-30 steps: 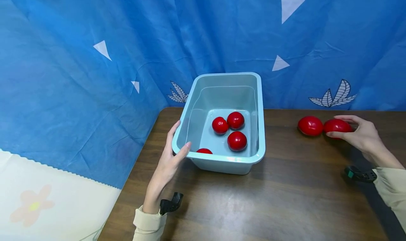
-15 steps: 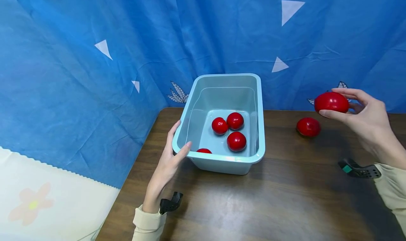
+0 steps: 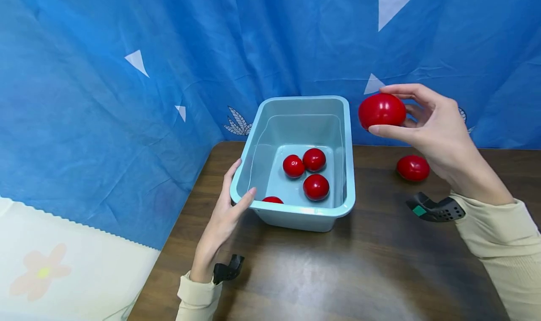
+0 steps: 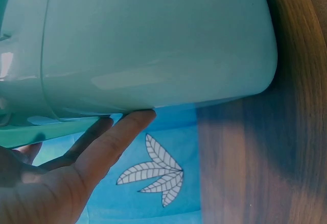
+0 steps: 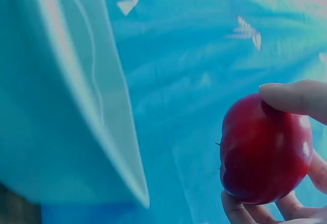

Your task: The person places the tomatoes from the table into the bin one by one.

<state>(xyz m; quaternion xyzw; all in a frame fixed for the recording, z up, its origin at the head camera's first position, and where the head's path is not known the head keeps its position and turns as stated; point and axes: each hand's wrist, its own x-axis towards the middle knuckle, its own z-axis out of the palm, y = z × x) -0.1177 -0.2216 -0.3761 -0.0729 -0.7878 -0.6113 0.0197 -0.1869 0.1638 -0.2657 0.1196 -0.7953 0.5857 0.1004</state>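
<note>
Curtain behind; tabletop below. Tub stood long axis away from person, open side up, holding four tomatoes; nearest one half hidden by front rim. Left hand lay on tub's left corner, fingers straight, thumb on rim. Right hand held tomato in air just right of tub's far corner, fingers clamped around it. Right wrist view alone showed tomato close; stem end not discernible. Spare tomato lay on tabletop, right.
</note>
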